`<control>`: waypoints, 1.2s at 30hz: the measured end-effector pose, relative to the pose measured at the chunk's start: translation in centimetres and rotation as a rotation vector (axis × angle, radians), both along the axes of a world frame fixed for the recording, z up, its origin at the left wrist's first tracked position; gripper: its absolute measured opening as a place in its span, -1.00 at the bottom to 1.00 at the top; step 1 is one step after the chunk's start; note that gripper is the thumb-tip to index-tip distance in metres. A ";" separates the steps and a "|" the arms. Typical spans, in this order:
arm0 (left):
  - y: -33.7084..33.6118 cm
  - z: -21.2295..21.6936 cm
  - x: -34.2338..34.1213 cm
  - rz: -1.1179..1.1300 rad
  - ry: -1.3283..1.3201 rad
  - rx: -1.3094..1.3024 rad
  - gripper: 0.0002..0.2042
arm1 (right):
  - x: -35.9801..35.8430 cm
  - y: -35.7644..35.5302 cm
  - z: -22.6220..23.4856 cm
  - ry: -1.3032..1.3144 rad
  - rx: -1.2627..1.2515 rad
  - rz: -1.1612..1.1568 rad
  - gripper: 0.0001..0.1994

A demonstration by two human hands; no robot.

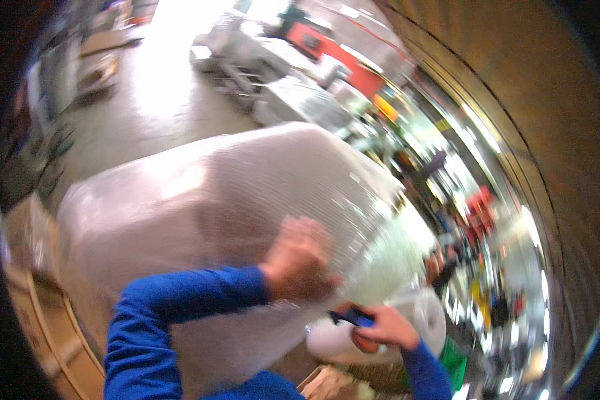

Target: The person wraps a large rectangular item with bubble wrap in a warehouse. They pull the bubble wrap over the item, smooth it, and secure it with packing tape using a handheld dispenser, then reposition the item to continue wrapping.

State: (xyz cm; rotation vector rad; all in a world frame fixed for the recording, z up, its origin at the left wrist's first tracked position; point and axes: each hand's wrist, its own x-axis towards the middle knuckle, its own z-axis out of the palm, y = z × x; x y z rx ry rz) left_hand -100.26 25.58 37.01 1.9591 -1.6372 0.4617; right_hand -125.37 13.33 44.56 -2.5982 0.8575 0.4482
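Note:
A big sheet of clear bubble wrap (247,193) stretches across the middle in front of me, bulging like a wide roll or a wrapped bulky load; which one I cannot tell. My left hand (301,257) lies on its surface with the fingers stretched out, smeared by motion. Lower right, my right hand (388,328) is closed round a dark blue and black handheld tool (355,316), too blurred to name more exactly. Just below that hand shows an orange-red ring (365,343). White rolls (327,341) of wrapping material lie beneath and beside the right hand.
Cardboard (30,233) stands at the left edge, and crumpled brown paper (333,383) lies at the bottom. Something green (453,363) sits right of the rolls. Plastic-covered goods (307,100) and a red machine or panel (333,53) stand farther off, beside grey floor (140,113).

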 end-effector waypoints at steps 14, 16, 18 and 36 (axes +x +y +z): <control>0.2 3.1 -4.5 -0.843 0.088 0.241 -0.65 | -9.4 3.8 -21.2 -0.072 -0.082 0.275 -0.49; 1.9 5.5 -5.9 -1.069 0.643 0.167 -0.70 | -8.0 4.4 -22.6 -0.130 -0.052 0.252 -0.49; 4.2 6.3 -8.1 -1.232 1.066 0.087 -0.70 | -6.2 5.3 -23.4 -0.184 -0.017 0.245 -0.48; 11.8 1.4 -40.7 -1.266 1.607 -0.043 -0.69 | -15.5 15.8 -24.8 -0.681 0.332 0.091 -0.41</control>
